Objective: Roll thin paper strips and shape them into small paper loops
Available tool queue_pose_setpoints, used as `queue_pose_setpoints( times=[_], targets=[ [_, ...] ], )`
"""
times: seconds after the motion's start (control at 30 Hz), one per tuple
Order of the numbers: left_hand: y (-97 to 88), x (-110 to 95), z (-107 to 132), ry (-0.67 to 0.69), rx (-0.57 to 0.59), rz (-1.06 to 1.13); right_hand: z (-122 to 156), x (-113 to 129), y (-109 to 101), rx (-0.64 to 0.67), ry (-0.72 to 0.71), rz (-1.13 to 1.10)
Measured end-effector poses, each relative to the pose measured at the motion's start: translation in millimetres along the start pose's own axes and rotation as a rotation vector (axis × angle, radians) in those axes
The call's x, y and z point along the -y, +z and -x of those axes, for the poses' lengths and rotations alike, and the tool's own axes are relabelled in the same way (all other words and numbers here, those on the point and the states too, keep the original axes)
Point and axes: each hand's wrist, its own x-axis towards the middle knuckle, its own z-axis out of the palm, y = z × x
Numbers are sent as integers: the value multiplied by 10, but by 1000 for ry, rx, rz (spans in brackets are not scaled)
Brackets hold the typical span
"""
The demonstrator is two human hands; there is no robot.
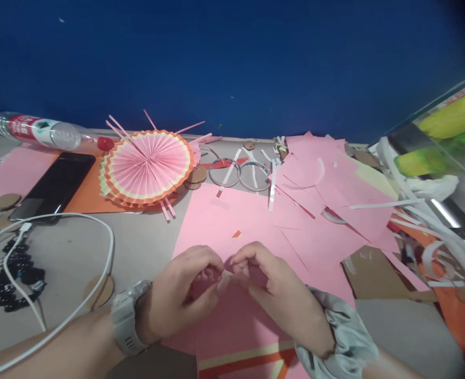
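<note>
My left hand (188, 289) and my right hand (277, 295) meet at the fingertips above pink paper sheets (220, 216). Both have thumb and fingers pinched together. A tiny pale bit seems to show between them, too small to name. Just beyond the fingers, a small orange paper scrap (237, 234) lies on the pink sheet. Below my wrists, orange and cream paper strips (244, 362) cross the pink paper. A round pleated paper rosette (149, 166) in pink, cream and orange, with thin pink strips sticking out, rests at the upper left.
Behind the sheets lie two tape-like rings (225, 184) and white paper strips (272, 192). To the left are a phone (54, 184), a plastic bottle (38, 130), a white cable (111, 237) and black beads (19, 276). Cardboard (378, 273) and paper scraps crowd the right. A blue wall (224, 63) stands behind.
</note>
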Motion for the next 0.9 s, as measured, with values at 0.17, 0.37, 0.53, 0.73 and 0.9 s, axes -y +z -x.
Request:
queue_pose_setpoints(
  times=[0.17, 0.37, 0.53, 0.73, 0.9],
  targets=[
    [4, 13, -25, -7, 86, 31, -12, 23, -20, 125, -54, -91],
    [46, 35, -41, -65, 95, -33, -11, 30, -29, 148, -36, -157],
    [52, 47, 4, -82, 92, -21, 0, 30, -39, 230, -69, -273],
    [-19, 63, -10, -81, 9, 56, 19, -1, -86, 208, -46, -318],
    [-7, 32, -23, -107, 64, 170, 3, 11, -84, 228, -59, -427]
  ],
)
